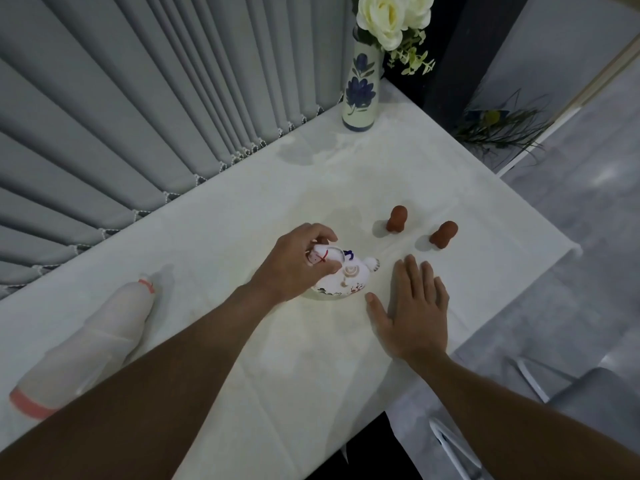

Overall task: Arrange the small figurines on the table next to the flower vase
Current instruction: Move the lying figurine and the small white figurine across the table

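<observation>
Gripping the top of a white ceramic figurine (341, 278), the left hand (298, 263) curls its fingers over the upper part, where a thin red cord crosses the white surface. Figurine sits on the white tablecloth (242, 209), mid-table; painted blue and red marks on its body, small rounded knob at its right end. Right hand (410, 311) lies flat and open, palm down on the cloth, fingers spread slightly, just right of the figurine and not touching it. Two brown figurines beyond the right hand: one (396, 219) upright, the other (444, 233) leaning a little, near each other but apart. Flower vase (360, 91) stands at the far edge of the table, cream with blue flower painting, holding pale white blooms (389, 19); well apart from all three figurines. Translucent plastic bottle (86, 344) with pink bands lies on its side at the near left. Grey pleated curtain (138, 98) hangs along the table's left edge.
</observation>
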A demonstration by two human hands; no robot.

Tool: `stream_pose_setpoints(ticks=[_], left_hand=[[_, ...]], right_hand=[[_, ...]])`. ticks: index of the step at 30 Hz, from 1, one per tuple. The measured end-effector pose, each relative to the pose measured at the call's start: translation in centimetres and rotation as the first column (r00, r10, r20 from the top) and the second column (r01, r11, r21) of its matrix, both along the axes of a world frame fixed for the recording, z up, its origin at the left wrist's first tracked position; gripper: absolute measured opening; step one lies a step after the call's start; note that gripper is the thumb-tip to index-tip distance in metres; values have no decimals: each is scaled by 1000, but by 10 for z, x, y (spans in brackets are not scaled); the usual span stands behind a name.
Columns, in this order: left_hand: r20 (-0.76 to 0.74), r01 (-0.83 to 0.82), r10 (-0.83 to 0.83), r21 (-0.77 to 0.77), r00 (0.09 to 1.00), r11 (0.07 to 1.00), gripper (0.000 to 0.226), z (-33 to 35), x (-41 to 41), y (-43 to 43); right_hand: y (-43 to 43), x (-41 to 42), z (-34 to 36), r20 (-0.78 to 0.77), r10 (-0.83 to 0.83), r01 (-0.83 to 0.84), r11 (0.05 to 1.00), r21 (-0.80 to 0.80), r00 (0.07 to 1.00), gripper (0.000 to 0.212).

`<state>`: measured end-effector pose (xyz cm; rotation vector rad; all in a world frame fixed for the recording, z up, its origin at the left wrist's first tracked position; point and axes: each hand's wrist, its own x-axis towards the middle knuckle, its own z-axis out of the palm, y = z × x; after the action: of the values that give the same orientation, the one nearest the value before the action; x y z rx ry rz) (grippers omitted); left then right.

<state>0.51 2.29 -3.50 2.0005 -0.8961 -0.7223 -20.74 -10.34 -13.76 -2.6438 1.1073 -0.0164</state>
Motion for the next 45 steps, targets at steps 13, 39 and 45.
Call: stream_pose_setpoints(ticks=[13, 39, 45], left_hand=[[46, 186, -204, 247, 978, 951, 35, 7, -8, 24], [-45, -165, 218, 516, 975, 841, 56, -22, 1, 194], [-28, -279, 300, 293, 954, 915, 46, -24, -1, 197]], right_hand=[[1, 0, 3, 19, 23, -22, 1000, -3, 1000, 85], [129, 56, -11, 120, 639, -640, 767, -37, 760, 89], [129, 58, -11, 118, 627, -630, 777, -10, 770, 89]])
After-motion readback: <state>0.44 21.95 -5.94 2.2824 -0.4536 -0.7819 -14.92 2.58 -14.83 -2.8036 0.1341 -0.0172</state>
